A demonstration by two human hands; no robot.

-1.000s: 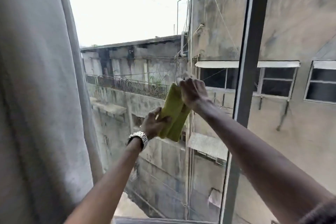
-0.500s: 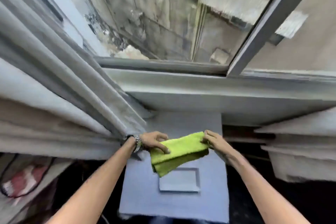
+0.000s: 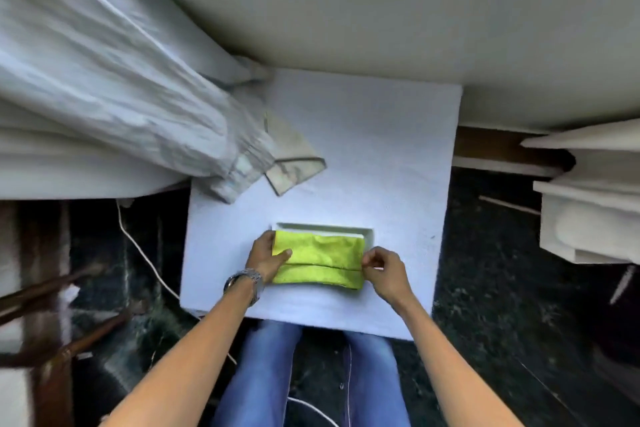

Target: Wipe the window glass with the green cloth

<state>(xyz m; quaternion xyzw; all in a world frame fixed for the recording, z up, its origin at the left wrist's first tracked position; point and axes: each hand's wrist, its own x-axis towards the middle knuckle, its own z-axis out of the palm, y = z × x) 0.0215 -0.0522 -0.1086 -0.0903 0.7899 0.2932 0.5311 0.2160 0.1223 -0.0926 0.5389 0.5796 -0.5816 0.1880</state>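
Observation:
The green cloth (image 3: 320, 260) lies folded on a white foam block (image 3: 374, 156), partly over a shallow rectangular recess (image 3: 367, 232) in it. My left hand (image 3: 268, 258), with a metal watch on the wrist, grips the cloth's left end, thumb on top. My right hand (image 3: 382, 270) pinches the cloth's right edge. The window glass is out of view; only the pale wall below the sill (image 3: 346, 17) shows at the top.
A grey curtain (image 3: 114, 87) hangs bunched at the left, its hem resting on the block's back left corner. White foam pieces (image 3: 588, 198) stack at the right. A dark floor, a white cable (image 3: 138, 246) and brown wooden legs (image 3: 65, 350) lie around the block.
The view dropped from the window down to the foam block. Both hands brought the folded cloth down from the glass and onto the block, still holding its two ends.

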